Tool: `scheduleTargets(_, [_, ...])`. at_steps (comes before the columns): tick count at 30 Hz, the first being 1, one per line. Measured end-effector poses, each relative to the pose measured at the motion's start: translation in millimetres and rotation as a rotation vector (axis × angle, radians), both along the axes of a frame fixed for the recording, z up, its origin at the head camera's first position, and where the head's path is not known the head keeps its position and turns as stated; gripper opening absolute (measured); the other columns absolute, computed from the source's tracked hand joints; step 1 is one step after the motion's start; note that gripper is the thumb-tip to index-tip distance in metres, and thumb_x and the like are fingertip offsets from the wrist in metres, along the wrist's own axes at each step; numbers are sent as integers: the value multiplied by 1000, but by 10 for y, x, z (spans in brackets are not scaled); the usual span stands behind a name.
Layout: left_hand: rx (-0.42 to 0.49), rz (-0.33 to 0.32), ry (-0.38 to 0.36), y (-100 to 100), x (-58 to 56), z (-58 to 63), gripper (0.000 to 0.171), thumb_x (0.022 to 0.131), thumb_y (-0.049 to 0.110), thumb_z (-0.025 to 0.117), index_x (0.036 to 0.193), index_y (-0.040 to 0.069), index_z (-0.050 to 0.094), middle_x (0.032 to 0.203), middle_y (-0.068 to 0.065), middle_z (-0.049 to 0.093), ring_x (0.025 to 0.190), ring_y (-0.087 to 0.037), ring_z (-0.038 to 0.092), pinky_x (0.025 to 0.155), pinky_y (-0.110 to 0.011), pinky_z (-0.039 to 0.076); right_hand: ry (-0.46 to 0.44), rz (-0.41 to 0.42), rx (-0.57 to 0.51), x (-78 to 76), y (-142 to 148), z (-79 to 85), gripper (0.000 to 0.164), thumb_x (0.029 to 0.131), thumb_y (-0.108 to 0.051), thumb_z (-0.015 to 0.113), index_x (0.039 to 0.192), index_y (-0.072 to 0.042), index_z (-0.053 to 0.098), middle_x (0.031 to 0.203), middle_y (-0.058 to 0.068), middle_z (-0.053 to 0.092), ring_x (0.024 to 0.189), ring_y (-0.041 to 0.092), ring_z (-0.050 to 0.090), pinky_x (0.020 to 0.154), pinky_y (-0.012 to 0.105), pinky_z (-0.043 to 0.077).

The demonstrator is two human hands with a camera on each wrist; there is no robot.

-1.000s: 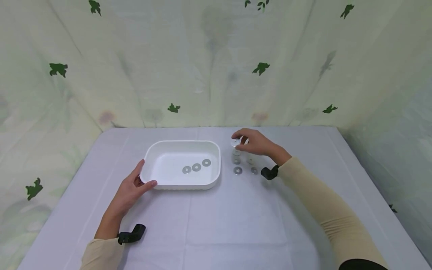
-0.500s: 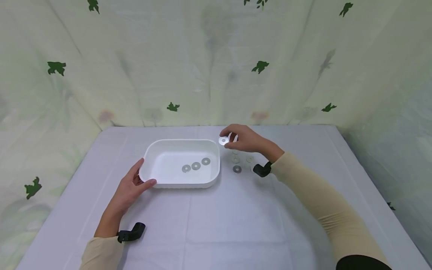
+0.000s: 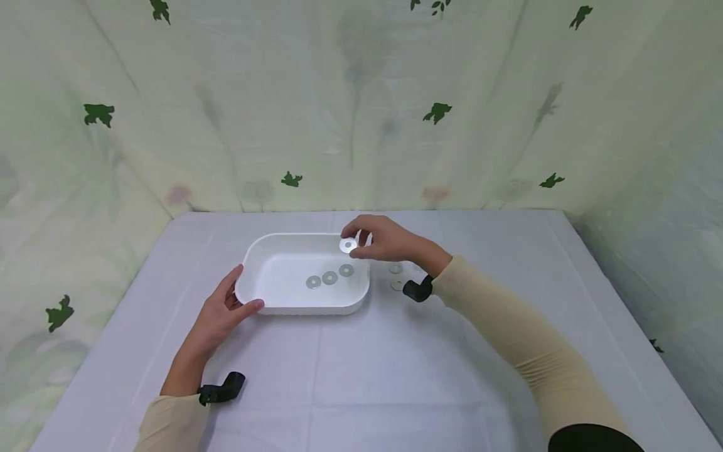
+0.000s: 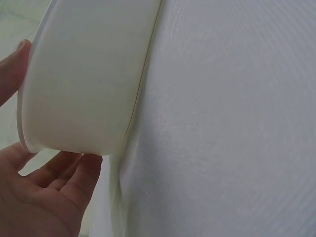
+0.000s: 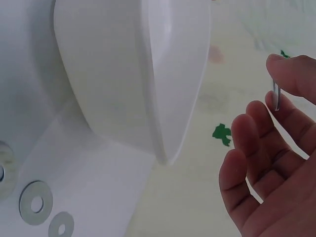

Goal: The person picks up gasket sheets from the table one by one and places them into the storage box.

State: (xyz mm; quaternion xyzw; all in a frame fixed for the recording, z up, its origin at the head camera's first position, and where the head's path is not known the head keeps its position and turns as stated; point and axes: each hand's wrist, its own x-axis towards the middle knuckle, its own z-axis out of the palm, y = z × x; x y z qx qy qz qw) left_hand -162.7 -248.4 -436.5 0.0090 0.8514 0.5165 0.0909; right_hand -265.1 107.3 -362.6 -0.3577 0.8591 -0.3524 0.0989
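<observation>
Green-patched curtain [image 3: 361, 132] hangs behind the table [image 3: 390, 364], tray [image 3: 282, 276] and washers [image 5: 26, 203].

And it's a pure white tray [image 3: 305, 311] on lavender-tinged white tablecloth [image 3: 384, 370]! Silver-grey washers [image 3: 325, 278], beige sleeves [image 3: 514, 329], black wrist cameras [image 3: 226, 387], pale green backdrop [image 3: 237, 75] dotted with dark green patches [image 3: 437, 113], faded pink blooms [image 3: 435, 193]!

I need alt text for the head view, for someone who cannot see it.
A right hand pinches a silver washer, seen against the far right corner of a white tray holding three more washers in a slanting row. The left hand grips the tray's left end; other washers lie on the pale cloth to its right.
</observation>
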Motion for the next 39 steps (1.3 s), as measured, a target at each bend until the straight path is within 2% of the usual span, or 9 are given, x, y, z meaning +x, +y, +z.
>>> scheduleTargets(11, [-12, 6, -9, 7, -6, 9, 103, 90, 29, 74, 161, 18, 1, 167, -16, 11, 149, -39, 29, 82, 4, 37, -38, 47, -20, 25, -227, -59, 38, 89, -15, 72, 125, -9, 63, 124, 4, 67, 95, 15, 64, 83, 24, 53])
scheduleTargets(18, [-2, 3, -9, 16, -11, 6, 103, 90, 29, 74, 161, 18, 1, 167, -16, 11, 149, -39, 29, 83, 4, 37, -71, 58, 1, 60, -322, -93, 39, 90, -14, 72, 127, -7, 63, 127, 8, 66, 97, 16, 64, 85, 23, 51])
scheduleTargets(21, [-3, 4, -8, 14, -8, 7, 103, 90, 28, 74, 161, 17, 1, 167, -16, 11, 149, -39, 29, 83, 4, 37, -65, 63, 2, 68, -334, -111, 40, 90, -15, 72, 127, -5, 62, 126, 9, 67, 97, 16, 64, 86, 23, 51])
scheduleTargets(29, [14, 1, 1, 5, 3, 0, 101, 91, 25, 74, 161, 16, 2, 167, -16, 13, 148, -39, 31, 83, 3, 39, -56, 62, 5, 80, -324, -166, 37, 89, -14, 72, 125, -9, 64, 123, 4, 67, 96, 17, 65, 86, 22, 52])
scheduleTargets(39, [34, -5, 1, -7, 5, 5, 102, 91, 27, 73, 161, 16, 0, 167, -15, 11, 150, -38, 26, 85, 4, 38, -74, 58, 12, 110, -245, -188, 38, 89, -15, 72, 125, -8, 63, 124, 6, 67, 98, 19, 64, 84, 23, 51])
